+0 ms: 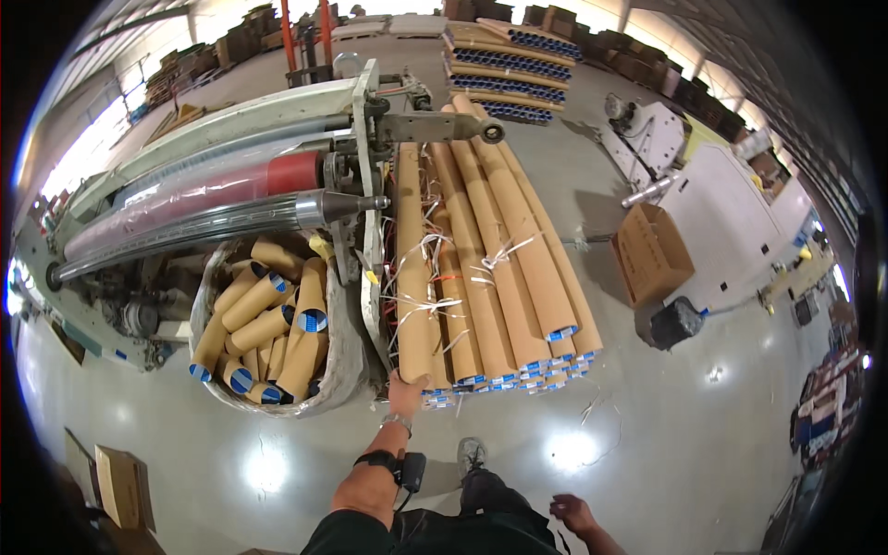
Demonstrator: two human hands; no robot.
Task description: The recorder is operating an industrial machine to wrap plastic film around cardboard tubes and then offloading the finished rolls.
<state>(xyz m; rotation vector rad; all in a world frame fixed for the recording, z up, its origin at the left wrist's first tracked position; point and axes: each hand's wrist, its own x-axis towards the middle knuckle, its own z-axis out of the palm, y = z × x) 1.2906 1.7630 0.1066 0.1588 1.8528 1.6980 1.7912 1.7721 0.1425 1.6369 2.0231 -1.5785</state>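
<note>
My left hand (pixel 405 395) grips the near end of a long brown cardboard tube (pixel 413 305), the leftmost on a stack. Its thumb lies at the tube's end. Beside it lie several more long tubes (pixel 507 277), some tied with white plastic strips (pixel 504 254). Blue bands mark the near ends of the stack. Low in the picture, to the right of my legs, my right hand (pixel 573 513) hangs free with its fingers loosely bent and apart, and nothing shows in it.
Left of the stack stands a roller machine (pixel 231 190) with a metal shaft. Under it, a large sack (pixel 344 365) holds short tube pieces. A cardboard box (pixel 652 254) and a black container (pixel 678 324) stand to the right. More tubes (pixel 509 69) are stacked behind.
</note>
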